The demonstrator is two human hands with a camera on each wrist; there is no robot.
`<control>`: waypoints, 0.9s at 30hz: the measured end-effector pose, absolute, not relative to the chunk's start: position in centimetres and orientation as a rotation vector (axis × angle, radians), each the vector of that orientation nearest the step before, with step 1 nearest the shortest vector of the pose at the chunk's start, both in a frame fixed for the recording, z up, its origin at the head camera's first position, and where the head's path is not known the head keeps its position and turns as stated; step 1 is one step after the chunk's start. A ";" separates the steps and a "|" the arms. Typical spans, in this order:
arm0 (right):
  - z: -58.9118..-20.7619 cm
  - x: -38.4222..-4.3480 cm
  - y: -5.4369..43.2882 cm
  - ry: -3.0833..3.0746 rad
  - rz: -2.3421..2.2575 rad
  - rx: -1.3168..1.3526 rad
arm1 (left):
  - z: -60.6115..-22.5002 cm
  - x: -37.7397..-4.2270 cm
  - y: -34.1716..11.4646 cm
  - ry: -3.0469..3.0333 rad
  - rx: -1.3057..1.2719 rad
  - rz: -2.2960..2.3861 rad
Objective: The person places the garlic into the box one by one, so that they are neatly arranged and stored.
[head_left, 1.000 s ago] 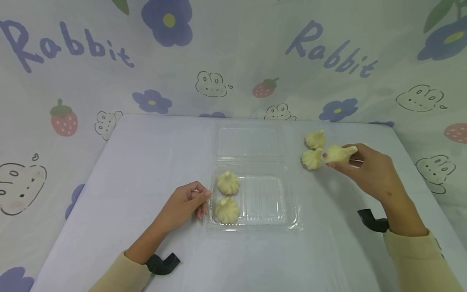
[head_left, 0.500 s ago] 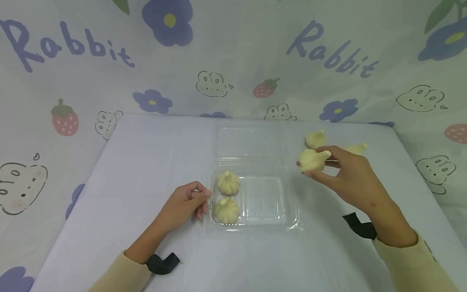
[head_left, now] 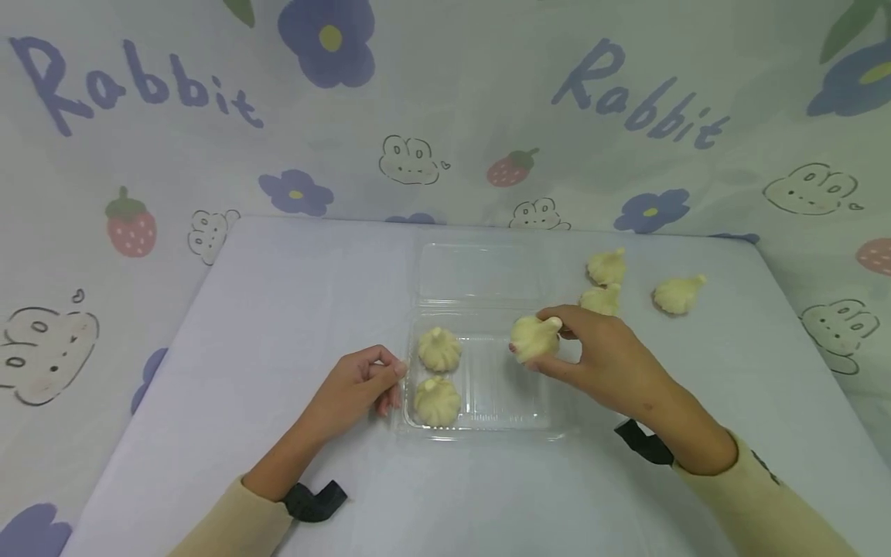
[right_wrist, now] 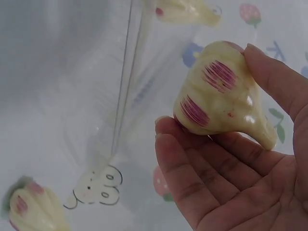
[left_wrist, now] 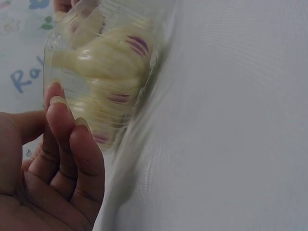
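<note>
In the head view, my right hand (head_left: 612, 352) holds a garlic bulb (head_left: 534, 339) between thumb and fingers, over the right part of a clear plastic clamshell box (head_left: 497, 424). Purple streaks mark this cream-coloured bulb's side in the right wrist view. My left hand (head_left: 362, 383) pinches the box's left rim with thumb and fingertips. Inside the box, along its left side, sit a rear garlic bulb (head_left: 439, 350) and a front garlic bulb (head_left: 437, 401). In the left wrist view, the box's wall (left_wrist: 53, 43) rises beside the fingertips, with bulbs showing through it.
The box's lid (head_left: 480, 271) lies folded back behind it. To the right on the white table (head_left: 292, 294) are three more bulbs: a back one (head_left: 605, 267), one partly hidden by the right hand (head_left: 600, 300) and a far right one (head_left: 678, 295). Behind hangs a printed cloth (head_left: 459, 77).
My right hand has carried its garlic bulb left from beside the loose bulbs to above the box. The far right bulb has come into full view. My left hand stays at the rim.
</note>
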State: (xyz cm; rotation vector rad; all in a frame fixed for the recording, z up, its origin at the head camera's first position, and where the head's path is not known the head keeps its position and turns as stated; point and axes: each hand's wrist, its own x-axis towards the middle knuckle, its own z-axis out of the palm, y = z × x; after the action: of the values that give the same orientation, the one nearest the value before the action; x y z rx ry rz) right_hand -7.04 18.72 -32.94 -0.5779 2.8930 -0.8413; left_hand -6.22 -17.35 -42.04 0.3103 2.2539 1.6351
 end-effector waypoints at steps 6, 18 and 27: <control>-34.4 -7.4 17.4 2.853 -0.816 -0.629 | -42.1 -6.2 -17.3 2.253 0.317 1.639; -37.1 -8.2 15.5 2.799 -0.860 -0.612 | -42.2 -6.3 -17.4 2.264 0.324 1.627; -38.0 -8.6 14.4 2.794 -0.859 -0.650 | -42.0 -6.2 -17.3 2.258 0.318 1.631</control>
State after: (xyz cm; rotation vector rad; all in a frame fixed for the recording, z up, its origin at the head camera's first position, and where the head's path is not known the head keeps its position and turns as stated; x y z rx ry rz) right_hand -8.59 14.37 -38.01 -0.6495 2.7940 -0.8590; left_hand -6.22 -17.29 -42.00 0.3185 2.2585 1.6307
